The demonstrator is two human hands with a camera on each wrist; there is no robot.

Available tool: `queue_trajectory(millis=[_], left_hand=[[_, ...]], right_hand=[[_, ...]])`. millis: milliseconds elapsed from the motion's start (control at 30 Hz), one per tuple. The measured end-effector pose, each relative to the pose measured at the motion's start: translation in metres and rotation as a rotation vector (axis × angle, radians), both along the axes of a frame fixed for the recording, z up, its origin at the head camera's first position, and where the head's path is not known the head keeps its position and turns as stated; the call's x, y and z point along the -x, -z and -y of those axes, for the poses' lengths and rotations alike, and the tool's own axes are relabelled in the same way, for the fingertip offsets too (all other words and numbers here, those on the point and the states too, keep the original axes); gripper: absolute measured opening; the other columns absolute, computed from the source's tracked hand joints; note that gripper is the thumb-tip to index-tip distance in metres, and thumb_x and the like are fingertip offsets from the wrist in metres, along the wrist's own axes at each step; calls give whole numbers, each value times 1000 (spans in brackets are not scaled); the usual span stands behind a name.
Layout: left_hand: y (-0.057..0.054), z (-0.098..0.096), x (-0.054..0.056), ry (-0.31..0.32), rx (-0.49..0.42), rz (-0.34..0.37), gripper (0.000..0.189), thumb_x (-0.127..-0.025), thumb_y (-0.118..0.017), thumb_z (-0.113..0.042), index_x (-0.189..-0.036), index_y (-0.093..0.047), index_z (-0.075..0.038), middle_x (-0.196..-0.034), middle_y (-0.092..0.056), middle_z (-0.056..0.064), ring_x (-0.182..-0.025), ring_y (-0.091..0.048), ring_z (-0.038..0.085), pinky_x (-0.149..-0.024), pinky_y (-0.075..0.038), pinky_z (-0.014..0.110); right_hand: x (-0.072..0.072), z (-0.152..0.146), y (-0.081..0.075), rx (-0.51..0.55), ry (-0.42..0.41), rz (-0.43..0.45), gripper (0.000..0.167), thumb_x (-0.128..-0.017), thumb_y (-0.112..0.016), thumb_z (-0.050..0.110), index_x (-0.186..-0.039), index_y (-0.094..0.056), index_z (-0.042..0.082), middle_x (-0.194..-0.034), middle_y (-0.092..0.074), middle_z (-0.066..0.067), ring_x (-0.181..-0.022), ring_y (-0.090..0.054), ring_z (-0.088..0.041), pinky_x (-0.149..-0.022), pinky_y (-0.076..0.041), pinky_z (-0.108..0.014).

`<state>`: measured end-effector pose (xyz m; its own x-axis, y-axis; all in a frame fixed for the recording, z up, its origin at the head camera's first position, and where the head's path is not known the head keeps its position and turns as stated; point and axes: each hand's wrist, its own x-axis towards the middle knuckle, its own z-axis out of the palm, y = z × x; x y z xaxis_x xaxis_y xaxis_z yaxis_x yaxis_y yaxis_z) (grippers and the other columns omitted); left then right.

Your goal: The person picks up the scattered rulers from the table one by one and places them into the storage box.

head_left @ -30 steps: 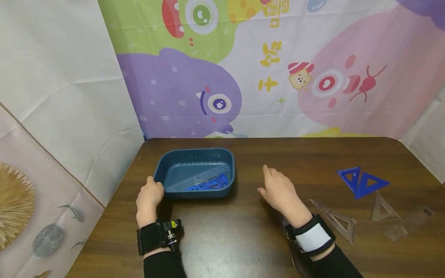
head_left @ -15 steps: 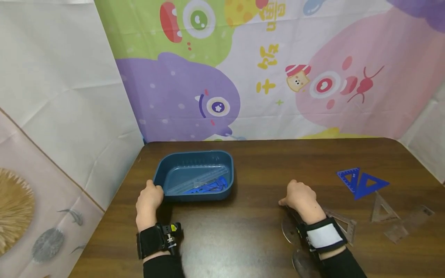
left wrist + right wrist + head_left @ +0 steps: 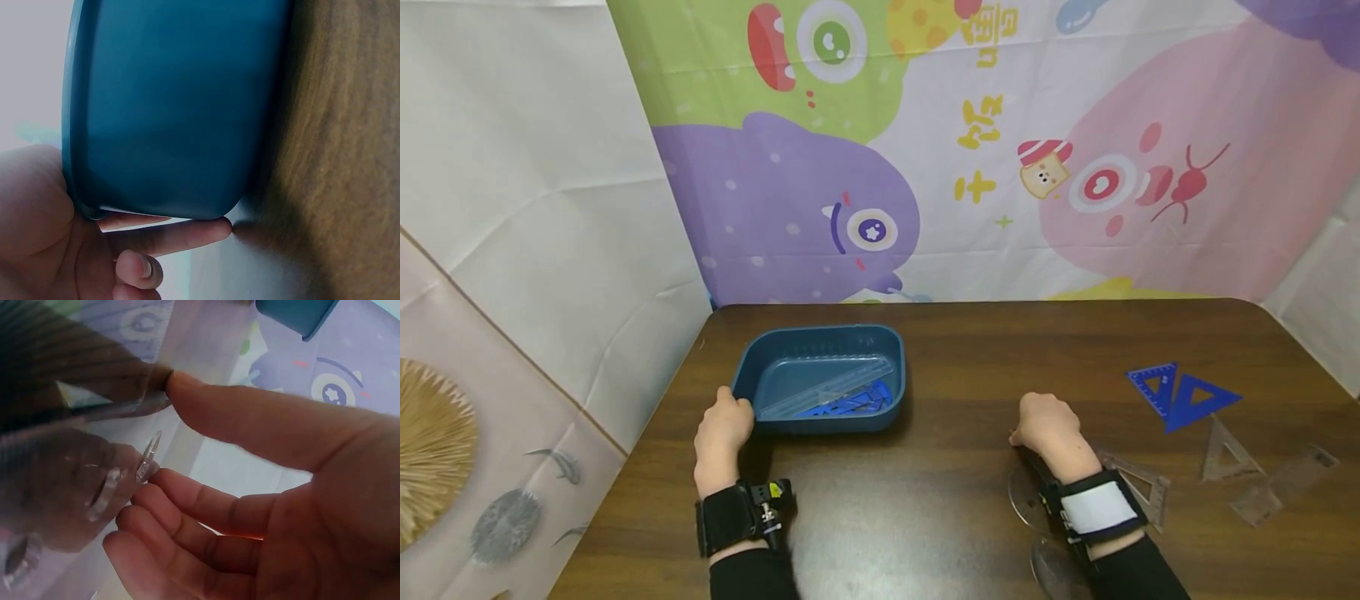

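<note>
My left hand (image 3: 722, 433) grips the near left corner of a blue plastic tray (image 3: 827, 425). In the left wrist view, its fingers (image 3: 181, 236) lie against the tray's outer wall. Inside the tray are a clear ruler (image 3: 831, 390) and several blue drawing tools (image 3: 853, 400). Over at the right, my right hand (image 3: 1048, 429) is low at the table. Its thumb and fingertips pinch the edge of a clear plastic piece (image 3: 115, 475) with small holes, seen in the right wrist view; its full shape is hidden. Clear round-edged pieces (image 3: 1018, 500) lie under that wrist.
Two blue set squares (image 3: 1198, 408) lie at the right on the wooden table (image 3: 955, 333). Nearer are two clear set squares (image 3: 1213, 454) and a clear flat ruler-like piece (image 3: 1285, 487). A printed cloth (image 3: 880, 167) hangs along the back edge.
My right hand has moved right and toward me, and its outstretched fingers have curled in to pinch the clear piece. The left hand stays on the tray, which has not moved.
</note>
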<state>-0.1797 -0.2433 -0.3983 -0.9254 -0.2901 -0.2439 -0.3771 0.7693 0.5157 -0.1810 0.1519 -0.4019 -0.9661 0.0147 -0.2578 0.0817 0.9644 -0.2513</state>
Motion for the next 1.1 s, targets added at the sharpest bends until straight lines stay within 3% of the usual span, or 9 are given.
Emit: queue_trajectory(millis=[367,567,733,933,1100], left_hand=[[-3,0,1,2,4,3,54,-92,-19,-19,-139,-16,8,-131,-33,39,-113,-40,53,-91,-34,60],[-2,-1,1,1,3,6,54,-92,-19,-19,-139,-15,7,-132,-32,39,-113,-40,53,-91,-34,60],[-1,0,1,3,4,8,54,-92,-19,-19,-139,-15,8,-131,-33,39,-112,-41,53,-91,-35,59],[-1,0,0,3,6,0,54,-92,-19,-19,-138,-16,8,-130,-34,40,-111,-41,54,-90,-35,60],[0,0,1,-1,14,3,53,-92,-19,-19,-138,-17,7,-130,-34,39,-112,-41,54,-90,-35,60]], right_hand=[[-1,-3,-5,6,-33,-16,22,-83,-54,14,-82,-63,-6,-87,-62,-27,-71,-59,-35,-54,-46,-42],[-2,-5,-1,-22,-24,-102,15,-80,-51,0,-82,-64,-7,-84,-63,-28,-70,-61,-39,-51,-48,-45],[-4,-6,-5,-19,-4,-140,13,-79,-53,1,-80,-65,-6,-80,-63,-27,-67,-61,-40,-49,-48,-46],[-10,-3,-24,51,-27,-301,10,-79,-48,-2,-76,-58,-6,-73,-61,-21,-64,-60,-37,-50,-47,-45],[-18,3,-43,120,-48,-459,17,-80,-46,-5,-90,-59,-6,-84,-60,-21,-74,-60,-39,-62,-48,-49]])
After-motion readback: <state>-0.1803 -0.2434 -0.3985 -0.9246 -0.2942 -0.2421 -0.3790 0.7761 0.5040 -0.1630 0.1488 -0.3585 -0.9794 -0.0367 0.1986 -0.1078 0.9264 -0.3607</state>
